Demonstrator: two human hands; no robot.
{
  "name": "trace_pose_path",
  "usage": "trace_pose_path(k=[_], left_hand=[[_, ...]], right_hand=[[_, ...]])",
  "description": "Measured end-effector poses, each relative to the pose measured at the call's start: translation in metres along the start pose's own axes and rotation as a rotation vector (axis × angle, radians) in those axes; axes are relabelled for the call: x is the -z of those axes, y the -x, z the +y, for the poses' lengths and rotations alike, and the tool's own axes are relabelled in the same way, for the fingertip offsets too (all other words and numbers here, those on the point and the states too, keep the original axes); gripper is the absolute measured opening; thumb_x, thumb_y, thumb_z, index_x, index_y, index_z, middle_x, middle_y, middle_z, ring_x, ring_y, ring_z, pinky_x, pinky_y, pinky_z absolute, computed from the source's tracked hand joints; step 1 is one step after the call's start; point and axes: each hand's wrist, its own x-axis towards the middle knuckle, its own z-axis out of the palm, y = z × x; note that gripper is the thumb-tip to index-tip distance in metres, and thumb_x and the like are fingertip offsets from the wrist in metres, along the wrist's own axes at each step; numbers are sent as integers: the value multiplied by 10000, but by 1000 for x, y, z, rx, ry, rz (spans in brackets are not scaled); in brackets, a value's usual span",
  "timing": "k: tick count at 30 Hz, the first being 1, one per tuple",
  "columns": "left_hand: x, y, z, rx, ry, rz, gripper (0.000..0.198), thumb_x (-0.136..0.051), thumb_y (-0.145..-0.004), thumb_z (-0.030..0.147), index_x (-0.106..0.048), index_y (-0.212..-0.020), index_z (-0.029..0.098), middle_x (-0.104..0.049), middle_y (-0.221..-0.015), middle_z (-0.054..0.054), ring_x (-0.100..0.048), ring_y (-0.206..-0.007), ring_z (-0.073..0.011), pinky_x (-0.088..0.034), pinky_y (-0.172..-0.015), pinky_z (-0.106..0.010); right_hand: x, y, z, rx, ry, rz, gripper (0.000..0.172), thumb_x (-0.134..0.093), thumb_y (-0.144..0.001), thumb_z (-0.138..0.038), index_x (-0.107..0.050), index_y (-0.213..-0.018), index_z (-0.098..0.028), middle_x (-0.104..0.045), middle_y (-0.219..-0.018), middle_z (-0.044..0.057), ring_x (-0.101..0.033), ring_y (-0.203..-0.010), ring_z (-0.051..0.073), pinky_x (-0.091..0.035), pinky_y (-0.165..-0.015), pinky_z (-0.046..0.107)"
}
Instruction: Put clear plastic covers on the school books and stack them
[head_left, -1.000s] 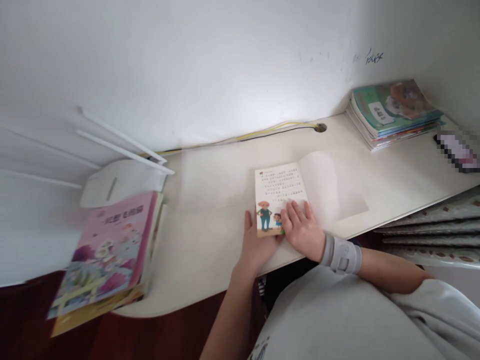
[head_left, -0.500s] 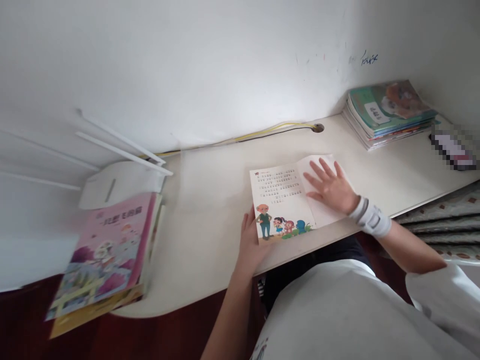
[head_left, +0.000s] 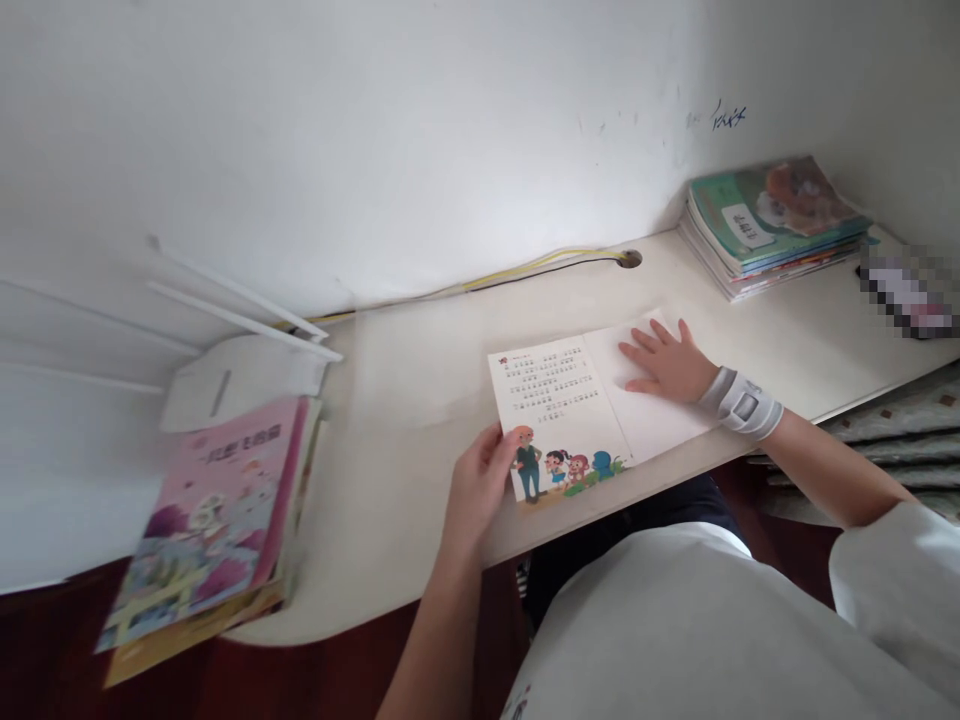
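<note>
Currently, illustrated storybook (head_left: 556, 405) lies open on the desk (head_left: 397, 490), near its front edge. Left grip (head_left: 478, 478) pinches its left margin; right grip (head_left: 673, 367), splayed, unclenched, rests across the pale facing page (head_left: 656, 428).

A loose, pale short-sleeved shirt (head_left: 697, 620) tops dark legwear (head_left: 671, 512); a grey-and-white band (head_left: 742, 404) wraps around the right wrist.

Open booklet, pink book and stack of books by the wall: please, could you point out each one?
Open booklet (head_left: 598, 408): head view, printed left page, near the fold.
Pink book (head_left: 208, 520): head view, middle of its illustrated cover.
Stack of books (head_left: 777, 226): head view, top book's cover.
</note>
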Motion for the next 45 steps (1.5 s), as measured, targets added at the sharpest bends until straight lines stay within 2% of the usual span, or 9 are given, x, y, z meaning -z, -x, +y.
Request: trace_pose_path(k=[6, 10, 14, 18, 22, 32, 36, 39, 45], left_hand=[[-1, -8, 16, -66, -29, 27, 494, -650, -706, 482, -586, -1080, 167, -685, -967, -65, -635, -834, -215, -504, -714, -318], [-11, -12, 23, 12, 312, -23, 506, -696, -658, 456, -590, -1084, 203, -686, -1003, -52, -645, -858, -228, -522, -723, -339], [-26, -21, 25, 139, 657, -65, 513, -522, -733, 606, -639, -1019, 197, -693, -1028, -75, -647, -935, -275, -544, -738, -399], [-31, -30, 14, 322, 628, -52, 432, -630, -651, 434, -655, -975, 150, -721, -871, -75, -667, -892, -294, -558, -718, -405], [-27, -36, 3, 343, 599, 31, 478, -687, -546, 247, -632, -1013, 163, -726, -813, -29, -681, -837, -275, -565, -702, -383], [-18, -48, 13, 275, 443, -144, 604, -696, -609, 298, -555, -1186, 190, -705, -1010, -69, -668, -865, -271, -549, -716, -381], [-22, -50, 13, 161, 376, -101, 564, -662, -654, 298, -539, -1200, 223, -673, -1111, -55, -648, -939, -239, -517, -807, -356], [-24, -49, 14, 169, 383, -124, 584, -647, -663, 312, -511, -1225, 225, -667, -1124, -68, -651, -930, -248, -519, -790, -380], [-27, -49, 13, 167, 415, -103, 516, -647, -643, 304, -542, -1139, 208, -676, -1086, -75, -650, -917, -249, -517, -784, -387]], right_hand=[[-8, 1, 5, -5, -22, 38, 712, -283, -853, -675, -301, -1433, -264, -254, -1515, 90, -163, -1383, 373, -109, -1039, 691], [-9, 0, 4, -18, -40, 37, 712, -289, -848, -680, -301, -1433, -274, -247, -1518, 82, -151, -1388, 366, -110, -1038, 687], [-12, 0, 9, -6, -78, 60, 703, -296, -849, -676, -317, -1426, -277, -258, -1514, 82, -149, -1390, 363, -99, -1040, 679], [-14, 1, 28, -101, -121, 133, 677, -283, -881, -624, -334, -1423, -221, -269, -1506, 118, -162, -1395, 326, -144, -1069, 602], [-13, 0, 53, -170, -120, 142, 720, -302, -882, -614, -339, -1415, -132, -281, -1487, 186, -202, -1388, 314, -179, -1086, 529], [-17, 2, 66, -109, -171, 199, 692, -304, -874, -635, -372, -1402, -193, -289, -1492, 149, -204, -1385, 323, -197, -1077, 524], [-7, -8, 70, -89, -187, 141, 670, -364, -869, -608, -371, -1401, -201, -294, -1493, 132, -234, -1375, 317, -231, -1065, 520], [17, -32, 73, -20, -189, 74, 580, -414, -882, -509, -469, -1335, -152, -421, -1411, 151, -384, -1293, 283, -317, -1033, 418], [68, -94, 81, 98, -260, -283, 341, -550, -812, -346, -663, -1080, -169, -690, -962, 64, -621, -861, 189, -439, -798, 304]])
